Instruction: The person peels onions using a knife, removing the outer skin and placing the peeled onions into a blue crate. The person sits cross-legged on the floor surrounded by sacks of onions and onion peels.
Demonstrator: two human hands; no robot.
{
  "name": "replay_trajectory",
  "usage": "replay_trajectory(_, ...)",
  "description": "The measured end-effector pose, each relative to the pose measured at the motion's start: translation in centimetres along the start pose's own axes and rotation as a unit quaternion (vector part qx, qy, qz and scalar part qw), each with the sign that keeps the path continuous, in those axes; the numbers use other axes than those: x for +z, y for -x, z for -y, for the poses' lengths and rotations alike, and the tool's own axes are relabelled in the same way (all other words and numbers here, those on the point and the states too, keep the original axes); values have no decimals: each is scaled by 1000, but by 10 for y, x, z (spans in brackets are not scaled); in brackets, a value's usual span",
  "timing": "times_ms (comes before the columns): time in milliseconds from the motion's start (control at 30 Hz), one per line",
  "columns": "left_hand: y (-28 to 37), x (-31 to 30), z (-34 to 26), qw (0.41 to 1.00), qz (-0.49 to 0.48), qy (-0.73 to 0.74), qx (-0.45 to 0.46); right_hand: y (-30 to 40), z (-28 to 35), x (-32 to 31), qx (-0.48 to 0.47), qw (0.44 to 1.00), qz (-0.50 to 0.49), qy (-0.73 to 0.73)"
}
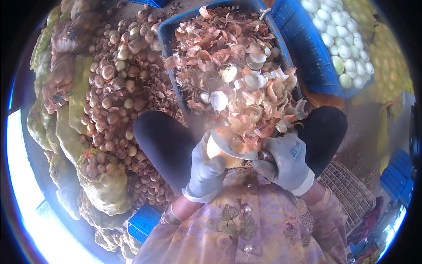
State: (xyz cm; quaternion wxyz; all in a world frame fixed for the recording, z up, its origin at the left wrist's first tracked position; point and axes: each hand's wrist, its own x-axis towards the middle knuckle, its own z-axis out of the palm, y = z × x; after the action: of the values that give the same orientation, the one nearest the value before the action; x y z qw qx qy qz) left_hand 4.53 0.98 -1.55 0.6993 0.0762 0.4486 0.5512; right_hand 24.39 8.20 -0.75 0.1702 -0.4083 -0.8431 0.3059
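Both of my hands wear pale gloves and meet low in front of me, between my knees. My left hand [207, 168] grips a pale onion [215, 150] with its outer skin partly off. My right hand [285, 160] is closed around the handle end of a knife [233, 152], whose broad blade lies against the onion. Just beyond them, a blue plastic crate [176, 82] is heaped with loose onion skins [214, 49]. Several white onion pieces lie among the skins. The knife's handle is mostly hidden by my right fingers.
Unpeeled onions [108, 99] are piled on the floor at the left, beside filled mesh sacks [105, 188]. A blue crate [296, 43] of peeled onions [343, 39] stands at the upper right. A wire-grid basket [346, 191] lies right of my knee, and a small blue basket [143, 222] at lower left.
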Motion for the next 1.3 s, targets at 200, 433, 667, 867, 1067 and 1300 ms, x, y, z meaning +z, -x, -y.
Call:
replay_trajectory(200, 11, -24, 9, 998, -17, 45, -49, 22, -63, 36, 52, 988, 10, -142)
replay_trajectory(433, -8, -16, -30, 935, 3, -334, 121, 4, -26, -14, 89, 919, 166, -345)
replay_trajectory(667, -16, -25, -40, 819, 51, -514, 251, -6, -17, -15, 5, 962, 194, -191)
replay_trajectory(867, -11, -37, -43, 992, 20, -76, 94, 19, -54, -5, 3, 986, 159, 51)
replay_trajectory(1067, -13, -30, -44, 985, 35, -150, 84, 2, -5, -6, -32, 996, 72, -42)
replay_trajectory(1300, -21, -31, -50, 977, 44, -204, -34, 20, -15, 9, 194, 891, 155, -381)
